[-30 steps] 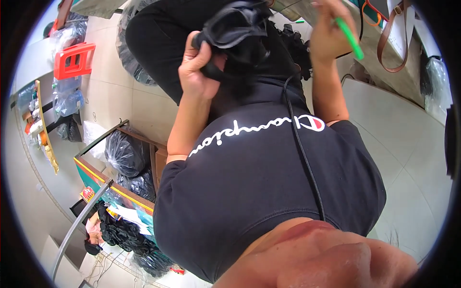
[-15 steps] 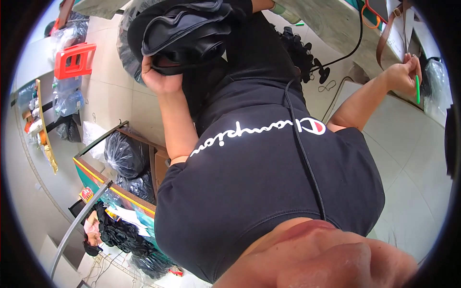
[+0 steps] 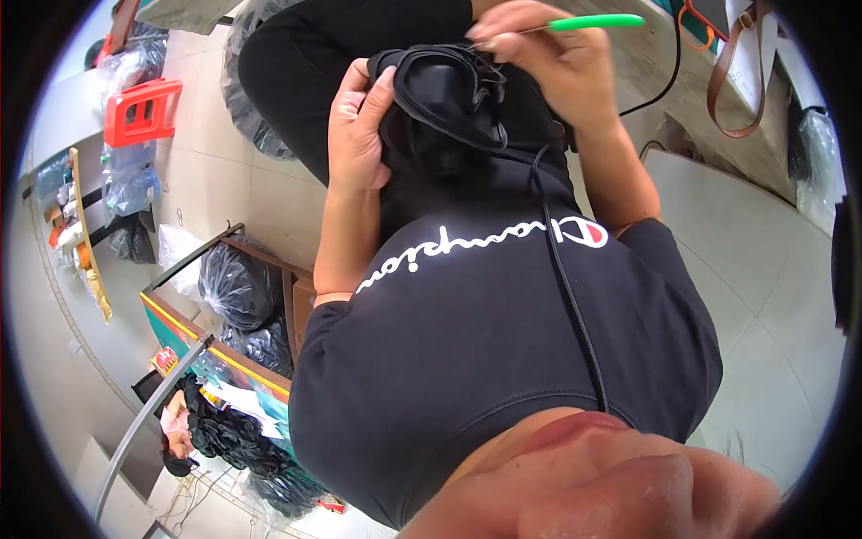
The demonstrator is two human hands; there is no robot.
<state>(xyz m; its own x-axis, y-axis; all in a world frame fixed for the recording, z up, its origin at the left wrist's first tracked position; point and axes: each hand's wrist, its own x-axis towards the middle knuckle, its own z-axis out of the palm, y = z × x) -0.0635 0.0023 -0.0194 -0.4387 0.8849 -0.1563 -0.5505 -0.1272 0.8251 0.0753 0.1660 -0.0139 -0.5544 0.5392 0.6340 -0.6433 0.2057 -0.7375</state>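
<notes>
A black, glossy sewn piece (image 3: 438,88) with curved, corded edges lies over my lap; I cannot make out what kind of article it is. My left hand (image 3: 359,126) grips its left side, thumb on top and the other fingers partly behind. At its upper right edge is my right hand (image 3: 552,54), closed around a thin tool with a bright green handle (image 3: 597,22). A fine metal shaft runs from that handle toward the piece's edge, and its tip is hard to see. Slight blur covers the right fingers.
A black cord (image 3: 561,269) runs down my shirt. A stone-topped table (image 3: 709,90) with a brown strap (image 3: 741,126) stands at upper right. On the left are a red plastic stool (image 3: 142,112), filled black bags (image 3: 235,287), and a person (image 3: 177,431) beside a dark heap.
My right hand has come in from the far right with the green-handled tool to the black piece. My left hand has brought the piece right and nearer my body, turning it.
</notes>
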